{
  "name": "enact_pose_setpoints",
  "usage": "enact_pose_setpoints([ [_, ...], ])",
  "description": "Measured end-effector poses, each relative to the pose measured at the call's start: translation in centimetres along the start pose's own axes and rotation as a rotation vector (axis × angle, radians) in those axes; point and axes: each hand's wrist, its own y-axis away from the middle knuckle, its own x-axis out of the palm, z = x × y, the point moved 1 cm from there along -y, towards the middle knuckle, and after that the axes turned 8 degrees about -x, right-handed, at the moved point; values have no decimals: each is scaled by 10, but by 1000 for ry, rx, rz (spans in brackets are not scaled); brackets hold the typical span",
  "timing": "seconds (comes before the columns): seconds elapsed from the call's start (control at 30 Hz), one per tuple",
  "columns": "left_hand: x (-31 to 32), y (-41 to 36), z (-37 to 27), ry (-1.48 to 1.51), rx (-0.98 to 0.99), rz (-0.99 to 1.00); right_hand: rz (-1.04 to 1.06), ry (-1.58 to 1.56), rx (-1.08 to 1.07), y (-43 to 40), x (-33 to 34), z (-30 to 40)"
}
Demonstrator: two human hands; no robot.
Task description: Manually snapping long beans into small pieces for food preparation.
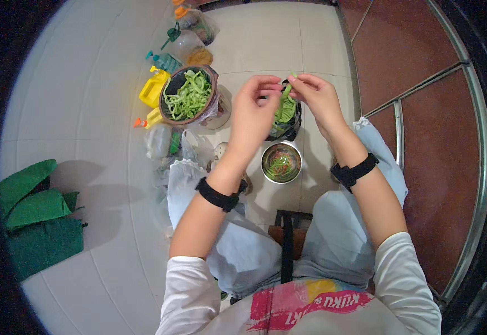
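My right hand point(315, 93) pinches the upper end of a slender green bean pod point(286, 95) between thumb and fingers. Just left of that pod is my left hand point(259, 98), its fingers curled; whether it grips anything is hidden. Under both hands stands a black plastic bag point(295, 123) with green pods in it, partly covered by the hands. Nearer to me, a round metal bowl point(262, 169) on the floor contains small green and reddish pieces. Farther left, a bin point(215, 90) lined with a clear bag is heaped with green pods or hulls point(189, 97).
Along the left wall stand yellow jugs point(153, 90), a teal bottle point(168, 63) and clear plastic containers point(186, 44). Green fabric bags point(44, 234) hang at far left. Reddish-brown cabinet doors point(436, 167) with metal frames line the right. My knees flank the bowl.
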Motion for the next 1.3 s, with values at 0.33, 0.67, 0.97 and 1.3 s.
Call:
enact_pose_setpoints([
  [0.33,18,13,10,-597,346,-125,30,-126,49,11,-1,-10],
  [0.67,16,4,17,-492,312,-184,-10,-112,-56,11,8,-14],
  [0.97,-11,-4,12,-300,187,-131,3,-40,-155,3,5,-1],
  [1.3,-172,-51,48,-416,143,-601,29,156,-257,-5,-4,4],
])
